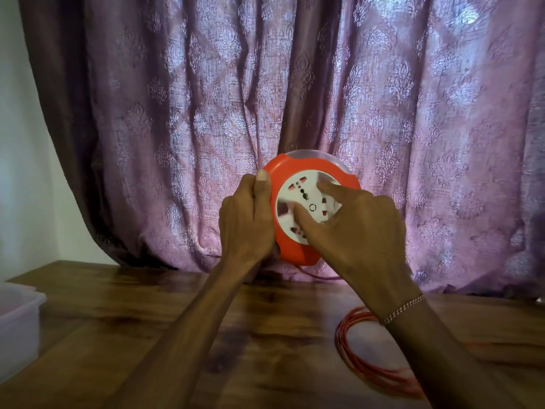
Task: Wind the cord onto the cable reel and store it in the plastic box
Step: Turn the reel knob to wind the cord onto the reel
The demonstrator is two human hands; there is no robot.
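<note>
An orange cable reel (298, 252) with a white socket face (306, 199) is held upright above the wooden table, in front of the curtain. My left hand (246, 222) grips its left rim, thumb on the front edge. My right hand (354, 228) lies on the socket face, with thumb and forefinger spread across it; the face looks blurred. The orange cord (362, 367) lies in loose loops on the table at the right, partly hidden by my right forearm. A strand hangs from the reel's underside. The clear plastic box (17, 326) stands at the left edge.
A purple patterned curtain (265, 98) hangs close behind the reel and reaches the wooden table (141, 314). A pale wall shows at the far left. My right wrist wears a thin beaded bracelet (404, 309).
</note>
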